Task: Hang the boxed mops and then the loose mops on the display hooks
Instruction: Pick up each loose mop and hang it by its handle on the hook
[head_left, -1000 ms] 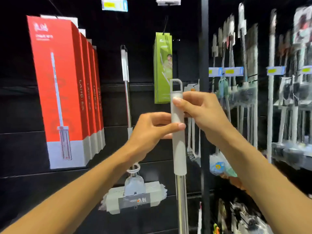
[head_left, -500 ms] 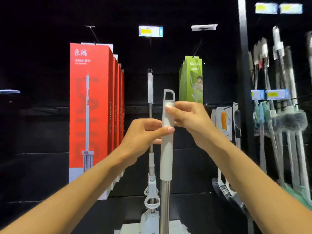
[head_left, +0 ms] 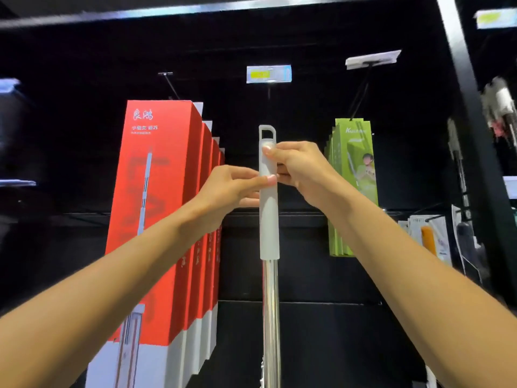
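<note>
Gripping the grey handle sleeve of a loose mop (head_left: pixel 269 208), both hands hold it upright in front of the dark display wall: the left hand (head_left: pixel 229 189) pinches it from the left with thumb and fingers curled round, and the right hand (head_left: pixel 300 170) clasps it just below the hanging loop (head_left: pixel 267 133) at its top. The loop sits well below the hook under the price tag (head_left: pixel 268 74), between the red boxed mops (head_left: pixel 156 219) and the green boxes (head_left: pixel 354 189). The likely trouble is aim: the loop's opening is small and the hook rod thin, dark and hard to see, so the loop could miss it. The mop's unseen head makes the pole bottom-heavy; it could swing and knock the red boxes.
</note>
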